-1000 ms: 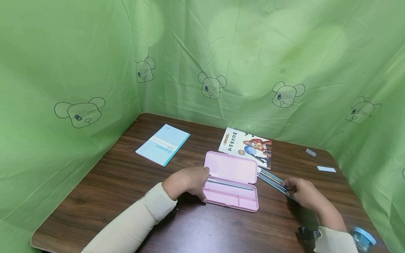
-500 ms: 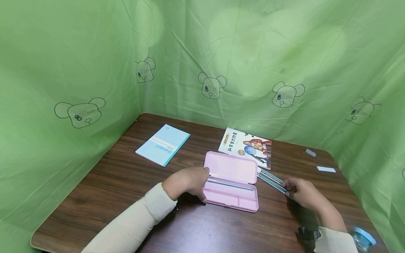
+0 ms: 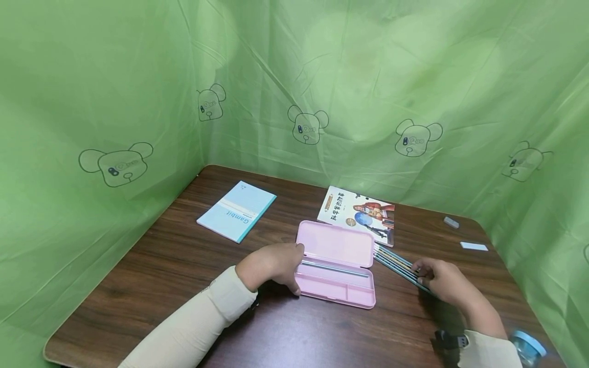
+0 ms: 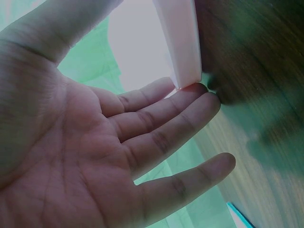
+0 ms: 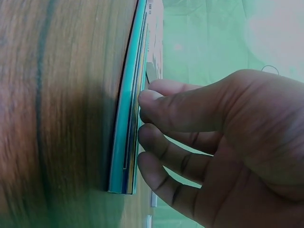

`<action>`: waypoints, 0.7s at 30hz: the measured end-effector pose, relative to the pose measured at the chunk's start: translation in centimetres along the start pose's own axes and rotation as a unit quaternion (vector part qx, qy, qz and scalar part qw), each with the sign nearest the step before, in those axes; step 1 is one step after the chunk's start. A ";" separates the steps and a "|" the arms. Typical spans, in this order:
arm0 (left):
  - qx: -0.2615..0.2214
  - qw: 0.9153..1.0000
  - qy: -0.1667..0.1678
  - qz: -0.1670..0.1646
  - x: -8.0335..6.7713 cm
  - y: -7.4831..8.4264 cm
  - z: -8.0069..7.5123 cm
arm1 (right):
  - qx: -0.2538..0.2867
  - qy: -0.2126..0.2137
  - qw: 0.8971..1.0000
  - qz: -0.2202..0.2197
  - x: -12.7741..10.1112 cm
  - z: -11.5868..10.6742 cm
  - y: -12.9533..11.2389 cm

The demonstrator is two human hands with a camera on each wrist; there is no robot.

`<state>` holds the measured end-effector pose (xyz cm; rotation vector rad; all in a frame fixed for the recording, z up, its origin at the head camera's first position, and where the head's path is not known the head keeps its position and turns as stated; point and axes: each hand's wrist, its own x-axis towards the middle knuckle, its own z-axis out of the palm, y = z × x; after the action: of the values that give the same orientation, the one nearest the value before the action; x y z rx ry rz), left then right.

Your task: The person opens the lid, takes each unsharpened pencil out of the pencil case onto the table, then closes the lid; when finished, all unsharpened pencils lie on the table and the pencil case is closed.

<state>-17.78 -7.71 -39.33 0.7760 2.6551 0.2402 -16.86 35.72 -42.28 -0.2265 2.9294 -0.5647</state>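
Observation:
A pink pencil case (image 3: 335,246) lies open on the table with one pencil (image 3: 336,268) in its long compartment. My left hand (image 3: 273,263) spans the case's left end, thumb by the front corner. In the left wrist view its fingers (image 4: 166,135) are nearly straight, some tips at the case (image 4: 183,45). To the right, several pencils (image 3: 397,263) lie side by side, slanting from the case's right edge. My right hand (image 3: 444,278) has its bent fingertips on these pencils; I cannot tell whether it pinches one. In the right wrist view the pencils (image 5: 124,142) run past the thumb.
A light blue notebook (image 3: 236,210) lies at the back left. Behind the case is an illustrated book (image 3: 356,214), partly under the lid. A grey eraser-like block (image 3: 451,222) and a white strip (image 3: 474,246) lie far right. A blue-lidded jar (image 3: 528,347) stands front right.
The right hand has shifted slightly to the right, and the pencils under its fingertips lie a little differently. The left hand and the pencil case have stayed in place.

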 end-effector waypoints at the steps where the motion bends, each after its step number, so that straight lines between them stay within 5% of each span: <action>1: 0.000 1.000 0.000 0.000 0.0 0.0 0.0 | -0.001 0.000 1.000 0.001 0.0 0.0 -0.1; 7: -0.002 1.000 -0.004 -0.003 0.0 -0.2 0.1 | -0.003 0.011 1.000 -0.015 -0.2 -0.2 -1.4; 13: -0.005 1.000 -0.007 -0.003 0.0 -0.1 0.0 | 0.025 0.027 0.993 -0.109 -1.0 0.2 -5.7; 21: -0.001 1.000 -0.004 -0.005 -0.2 0.0 -0.1 | 0.071 -0.060 0.973 -0.211 -0.5 2.7 -12.4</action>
<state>-17.67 -7.79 -39.21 0.7612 2.6492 0.2373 -14.47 23.50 -40.00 -0.8463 2.7135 -0.7802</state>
